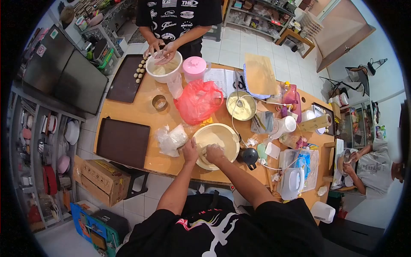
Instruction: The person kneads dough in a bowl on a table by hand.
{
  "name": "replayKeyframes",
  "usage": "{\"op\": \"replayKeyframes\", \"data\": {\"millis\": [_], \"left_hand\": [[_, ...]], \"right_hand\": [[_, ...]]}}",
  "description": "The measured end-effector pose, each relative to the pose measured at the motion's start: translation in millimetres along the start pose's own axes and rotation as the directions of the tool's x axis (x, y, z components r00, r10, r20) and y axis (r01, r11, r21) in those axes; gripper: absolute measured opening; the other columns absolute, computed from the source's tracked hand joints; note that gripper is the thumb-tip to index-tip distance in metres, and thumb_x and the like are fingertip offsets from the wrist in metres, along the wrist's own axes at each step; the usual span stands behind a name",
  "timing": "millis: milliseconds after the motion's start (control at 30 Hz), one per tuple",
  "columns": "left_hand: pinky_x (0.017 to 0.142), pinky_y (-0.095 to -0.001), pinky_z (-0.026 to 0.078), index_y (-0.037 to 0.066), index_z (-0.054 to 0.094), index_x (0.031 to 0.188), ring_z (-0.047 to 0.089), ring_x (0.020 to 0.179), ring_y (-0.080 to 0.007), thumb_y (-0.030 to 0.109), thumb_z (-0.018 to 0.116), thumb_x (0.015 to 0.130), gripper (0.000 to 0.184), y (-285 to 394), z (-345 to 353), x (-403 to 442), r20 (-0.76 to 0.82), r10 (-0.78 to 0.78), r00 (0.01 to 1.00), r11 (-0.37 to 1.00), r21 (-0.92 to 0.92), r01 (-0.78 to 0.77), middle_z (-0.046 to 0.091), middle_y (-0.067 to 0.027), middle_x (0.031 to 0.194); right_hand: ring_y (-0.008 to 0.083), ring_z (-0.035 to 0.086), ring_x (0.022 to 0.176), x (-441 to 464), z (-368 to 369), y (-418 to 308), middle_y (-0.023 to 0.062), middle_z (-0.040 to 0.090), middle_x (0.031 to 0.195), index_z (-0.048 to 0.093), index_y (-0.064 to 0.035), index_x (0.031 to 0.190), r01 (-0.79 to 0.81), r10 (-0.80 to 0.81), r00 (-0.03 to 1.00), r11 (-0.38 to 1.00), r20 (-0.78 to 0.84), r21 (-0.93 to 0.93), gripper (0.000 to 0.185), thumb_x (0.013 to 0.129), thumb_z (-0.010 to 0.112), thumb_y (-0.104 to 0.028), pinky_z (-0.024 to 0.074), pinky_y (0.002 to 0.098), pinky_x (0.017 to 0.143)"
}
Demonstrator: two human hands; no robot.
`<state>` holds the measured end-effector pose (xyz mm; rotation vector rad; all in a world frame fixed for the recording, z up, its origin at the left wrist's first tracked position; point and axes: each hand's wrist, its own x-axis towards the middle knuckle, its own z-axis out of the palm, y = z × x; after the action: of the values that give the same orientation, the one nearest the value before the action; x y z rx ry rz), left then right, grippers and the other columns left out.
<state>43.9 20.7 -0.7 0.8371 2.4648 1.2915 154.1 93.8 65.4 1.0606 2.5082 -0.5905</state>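
A wide cream bowl (231, 133) stands at the table's near edge in front of me, with pale, floury dough (214, 138) inside. My left hand (190, 150) holds the bowl at its left rim, fingers closed around the edge. Down in the bowl, my right hand (214, 153) is curled into the dough, its fingers coated with pale mix. Part of what it grips is hidden beneath the knuckles. Left of the bowl lies a clear plastic bag of white powder (176, 138). A dark round lidded thing (249, 156) sits close to the bowl's right side.
Across the table a co-worker's hands (166, 52) work over a white bowl (164, 77). Dark trays (123, 143) line the left side; the far one bears several small dough balls (139, 70). A red plastic bag (198, 103) and metal bowl (241, 106) stand beyond my bowl. Another person sits right.
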Motion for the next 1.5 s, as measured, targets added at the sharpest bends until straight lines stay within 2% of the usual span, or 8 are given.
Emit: {"op": "replayKeyframes", "data": {"millis": [333, 433, 533, 633, 767, 900, 1300, 1500], "left_hand": [[0.062, -0.0541, 0.040, 0.000, 0.055, 0.076, 0.056, 0.069, -0.0461, 0.029, 0.048, 0.099, 0.038, 4.5, -7.9, -2.2, 0.053, -0.010, 0.999, 1.000, -0.011, 0.010, 0.058, -0.0240, 0.071], [0.062, -0.0544, 0.040, 0.000, 0.054, 0.074, 0.055, 0.068, -0.0463, 0.030, 0.047, 0.099, 0.039, 6.7, -6.9, -2.8, 0.018, 0.004, 1.000, 1.000, -0.025, -0.003, 0.058, -0.0238, 0.070], [0.061, -0.0546, 0.040, 0.000, 0.054, 0.073, 0.055, 0.067, -0.0462, 0.031, 0.047, 0.099, 0.040, 2.3, -3.1, -3.8, -0.019, 0.015, 1.000, 1.000, 0.006, -0.015, 0.058, -0.0233, 0.069], [0.062, -0.0545, 0.040, 0.000, 0.054, 0.073, 0.056, 0.067, -0.0459, 0.032, 0.046, 0.099, 0.042, 0.9, -1.1, -2.9, -0.013, 0.004, 1.000, 1.000, 0.016, -0.004, 0.058, -0.0229, 0.069], [0.063, -0.0542, 0.041, 0.000, 0.055, 0.075, 0.056, 0.068, -0.0457, 0.032, 0.046, 0.099, 0.041, 6.7, -7.1, -1.4, 0.034, -0.024, 0.999, 1.000, -0.011, 0.025, 0.059, -0.0230, 0.070], [0.063, -0.0535, 0.042, 0.001, 0.059, 0.079, 0.058, 0.070, -0.0453, 0.032, 0.046, 0.099, 0.039, 9.4, -6.3, -2.7, 0.000, -0.011, 1.000, 1.000, 0.017, 0.011, 0.060, -0.0232, 0.071], [0.065, -0.0533, 0.043, -0.001, 0.061, 0.079, 0.059, 0.073, -0.0455, 0.034, 0.047, 0.099, 0.042, 7.9, -4.0, -2.2, -0.002, -0.073, 0.997, 0.997, -0.026, 0.073, 0.061, -0.0248, 0.075], [0.065, -0.0532, 0.043, -0.001, 0.059, 0.077, 0.059, 0.072, -0.0451, 0.033, 0.048, 0.099, 0.041, 11.0, -3.4, -3.1, -0.015, -0.068, 0.998, 0.998, -0.001, 0.068, 0.060, -0.0250, 0.073]], "right_hand": [[0.0400, 0.065, 0.096, 20.0, 32.0, 16.6, 0.0260, 0.067, 0.097, 0.068, 0.0000, 0.100, -0.299, 0.358, 0.930, 0.871, -0.087, 0.390, 0.040, 0.084, 0.062, -0.036, 0.0519, 0.0470, 0.083], [0.0371, 0.064, 0.102, 41.5, 34.7, 46.0, 0.0237, 0.066, 0.105, 0.067, 0.0010, 0.104, -0.295, 0.256, 0.956, 0.846, 0.145, 0.444, 0.042, 0.085, 0.063, -0.037, 0.0534, 0.0460, 0.080], [0.0334, 0.062, 0.107, 28.0, 23.9, 68.9, 0.0188, 0.066, 0.110, 0.066, 0.0015, 0.109, -0.364, 0.027, 0.895, 0.619, 0.445, 0.696, 0.040, 0.088, 0.063, -0.032, 0.0547, 0.0451, 0.076], [0.0306, 0.063, 0.104, -1.7, 2.5, 83.7, 0.0126, 0.067, 0.110, 0.067, -0.0016, 0.112, -0.421, -0.044, 0.903, 0.108, 0.427, 0.901, 0.032, 0.090, 0.061, -0.024, 0.0551, 0.0437, 0.072], [0.0365, 0.062, 0.103, 2.9, -42.6, 71.5, 0.0232, 0.064, 0.111, 0.060, -0.0039, 0.123, -0.072, 0.096, 0.994, 0.914, -0.041, 0.400, 0.036, 0.096, 0.050, -0.025, 0.0504, 0.0450, 0.083], [0.0384, 0.059, 0.107, 54.0, 3.2, 64.3, 0.0236, 0.063, 0.113, 0.062, -0.0063, 0.119, 0.144, 0.007, 0.960, 0.845, -0.280, 0.514, 0.039, 0.094, 0.049, -0.033, 0.0461, 0.0457, 0.090], [0.0412, 0.060, 0.096, -34.2, -42.4, 34.1, 0.0240, 0.063, 0.099, 0.067, -0.0064, 0.103, 0.346, -0.348, 0.937, 0.933, 0.007, 0.095, 0.026, 0.081, 0.064, -0.021, 0.0491, 0.0466, 0.083], [0.0408, 0.061, 0.090, -47.5, 13.8, 27.0, 0.0235, 0.064, 0.092, 0.067, -0.0039, 0.094, 0.276, -0.277, 0.961, 0.960, 0.003, 0.055, 0.020, 0.081, 0.062, -0.017, 0.0501, 0.0493, 0.080]]}}
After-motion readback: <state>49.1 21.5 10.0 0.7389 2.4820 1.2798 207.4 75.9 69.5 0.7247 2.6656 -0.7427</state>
